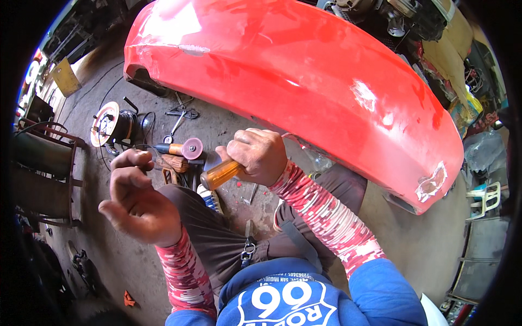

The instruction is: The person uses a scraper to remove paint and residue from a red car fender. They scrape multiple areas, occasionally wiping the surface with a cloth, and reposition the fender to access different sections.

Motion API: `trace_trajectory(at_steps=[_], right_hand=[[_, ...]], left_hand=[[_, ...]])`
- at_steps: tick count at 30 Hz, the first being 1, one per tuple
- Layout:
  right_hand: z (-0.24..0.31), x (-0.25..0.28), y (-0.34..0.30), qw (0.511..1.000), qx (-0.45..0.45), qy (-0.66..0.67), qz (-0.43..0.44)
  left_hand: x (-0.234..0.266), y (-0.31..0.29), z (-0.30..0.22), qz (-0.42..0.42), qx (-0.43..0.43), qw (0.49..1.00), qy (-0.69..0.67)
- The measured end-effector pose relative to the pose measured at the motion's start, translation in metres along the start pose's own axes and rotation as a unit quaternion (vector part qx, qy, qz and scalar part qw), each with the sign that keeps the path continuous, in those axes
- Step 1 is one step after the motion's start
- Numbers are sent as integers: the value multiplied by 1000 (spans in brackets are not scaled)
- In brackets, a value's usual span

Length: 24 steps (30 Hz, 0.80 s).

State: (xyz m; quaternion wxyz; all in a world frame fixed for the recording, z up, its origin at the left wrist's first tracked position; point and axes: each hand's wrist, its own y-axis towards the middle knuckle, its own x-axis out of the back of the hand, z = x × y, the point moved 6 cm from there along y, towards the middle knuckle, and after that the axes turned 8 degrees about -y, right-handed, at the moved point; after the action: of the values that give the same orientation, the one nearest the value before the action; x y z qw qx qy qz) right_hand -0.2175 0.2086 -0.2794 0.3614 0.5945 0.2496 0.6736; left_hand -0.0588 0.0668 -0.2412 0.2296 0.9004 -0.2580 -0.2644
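Note:
My right hand [260,155] is closed around a screwdriver-like tool, whose amber translucent handle [221,174] points down and left out of the fist. The tool's far end is hidden by the hand. My left hand [142,204] is raised left of the handle, palm turned up, with its fingers apart and loosely curled around nothing visible. A large red car bumper [304,92] lies beyond both hands, sloping from far left to near right. Its paint has pale scuffed patches and a bare, damaged spot at the near right end.
On the floor beyond my left hand lie an angle grinder [179,148], a wooden block-like piece [173,162] and a cable reel [106,125]. A metal rack [70,174] stands at left. At right are a white plastic chair [484,200] and piled parts.

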Motion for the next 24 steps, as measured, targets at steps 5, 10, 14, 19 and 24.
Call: trace_trajectory(at_steps=[5, 10, 14, 19, 24], right_hand=[[-3, 3, -1, 999, 4, -6, -51], [-10, 3, -4, 998, 4, 1, -69], [-13, 4, -9, 997, -14, 19, -78], [-25, 1, -17, 993, -48, 21, -101], [-24, -2, -19, 995, -43, 9, -85]], left_hand=[[13, 14, -33, 56, -48, 995, -63], [-35, 37, -84, 93, -162, 967, -175], [-108, 11, 17, 188, -11, 982, -30], [-13, 31, 22, 43, -88, 994, -38], [9, 52, -78, 49, -127, 978, -157]])
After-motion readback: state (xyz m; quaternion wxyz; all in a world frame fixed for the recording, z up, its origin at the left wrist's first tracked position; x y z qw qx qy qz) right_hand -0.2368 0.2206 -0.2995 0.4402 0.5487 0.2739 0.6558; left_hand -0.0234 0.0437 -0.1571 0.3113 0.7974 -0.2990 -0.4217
